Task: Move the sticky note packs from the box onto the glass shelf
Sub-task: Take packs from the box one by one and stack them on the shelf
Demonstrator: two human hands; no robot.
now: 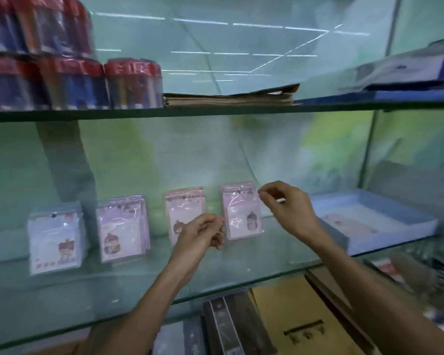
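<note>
Several stacks of sticky note packs stand upright in a row on the glass shelf (241, 275): a blue stack (55, 239), a lilac stack (122, 226), a pink stack (183, 211) and a second pink stack (241, 211). My left hand (203, 235) hovers in front of the first pink stack, fingers loosely curled, holding nothing. My right hand (286, 208) is beside the top right corner of the second pink stack, fingers loosely curled, fingertips close to the pack's edge. The light blue box (395, 237) lies on the shelf to the right, with a flat pack (349, 221) inside.
On the upper glass shelf (215, 111) stand red-capped bundles (62, 80), a pile of brown paper (231, 97) and blue and white packages (408, 75). Below the shelf lie a yellow envelope (300, 321) and dark boxes (228, 326).
</note>
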